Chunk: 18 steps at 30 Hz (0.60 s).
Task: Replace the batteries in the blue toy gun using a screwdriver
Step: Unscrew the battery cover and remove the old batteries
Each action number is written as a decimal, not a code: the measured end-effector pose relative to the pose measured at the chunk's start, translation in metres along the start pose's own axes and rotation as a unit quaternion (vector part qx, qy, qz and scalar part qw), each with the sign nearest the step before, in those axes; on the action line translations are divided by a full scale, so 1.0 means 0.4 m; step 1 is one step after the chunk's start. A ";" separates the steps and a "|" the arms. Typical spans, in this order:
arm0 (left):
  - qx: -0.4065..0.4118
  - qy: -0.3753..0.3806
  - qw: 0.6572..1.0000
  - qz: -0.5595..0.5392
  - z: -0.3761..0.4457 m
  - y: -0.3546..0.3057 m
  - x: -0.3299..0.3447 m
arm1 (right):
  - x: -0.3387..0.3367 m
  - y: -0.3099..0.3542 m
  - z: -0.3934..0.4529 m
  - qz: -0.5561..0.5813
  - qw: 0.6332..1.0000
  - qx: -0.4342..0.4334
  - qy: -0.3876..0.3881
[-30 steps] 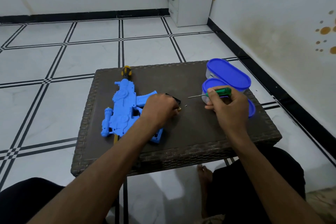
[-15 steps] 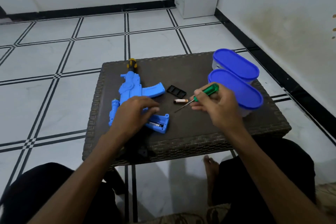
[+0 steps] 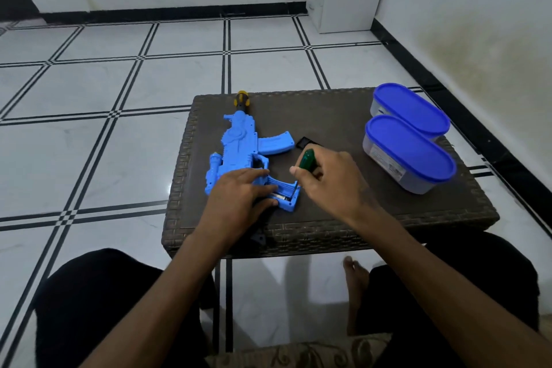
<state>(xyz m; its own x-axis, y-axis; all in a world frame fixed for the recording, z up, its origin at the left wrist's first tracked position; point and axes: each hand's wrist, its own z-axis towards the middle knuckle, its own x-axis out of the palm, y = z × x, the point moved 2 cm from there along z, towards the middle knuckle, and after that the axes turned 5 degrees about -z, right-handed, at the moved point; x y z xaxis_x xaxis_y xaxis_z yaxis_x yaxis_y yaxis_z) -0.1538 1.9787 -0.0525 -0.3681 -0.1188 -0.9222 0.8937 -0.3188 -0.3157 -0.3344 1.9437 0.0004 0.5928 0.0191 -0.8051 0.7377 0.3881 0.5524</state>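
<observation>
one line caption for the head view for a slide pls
Left hand steadies the blue toy gun on the table while the right hand works a green screwdriver into its open battery compartment.

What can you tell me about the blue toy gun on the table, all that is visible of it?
The blue toy gun looks like light blue plastic and lies flat on the dark woven table, its yellow and black muzzle pointing away from the person. A curved magazine sticks out to the right. Its handle compartment, nearest the person, is open, with something metallic inside. The left hand rests on its rear part; the right hand holds a green screwdriver at the compartment.
</observation>
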 end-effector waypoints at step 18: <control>0.022 -0.013 0.998 0.063 0.010 -0.015 0.021 | 0.049 -0.031 -0.035 0.181 0.978 0.075 -0.071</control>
<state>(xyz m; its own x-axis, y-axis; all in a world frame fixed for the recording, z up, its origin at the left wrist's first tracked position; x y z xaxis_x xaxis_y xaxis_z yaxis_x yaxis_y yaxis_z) -0.1633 1.9757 -0.0576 -0.2610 -0.1855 -0.9474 0.9212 -0.3414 -0.1869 -0.3365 1.9520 -0.0251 0.8552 -0.0021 -0.5182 0.5037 0.2389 0.8302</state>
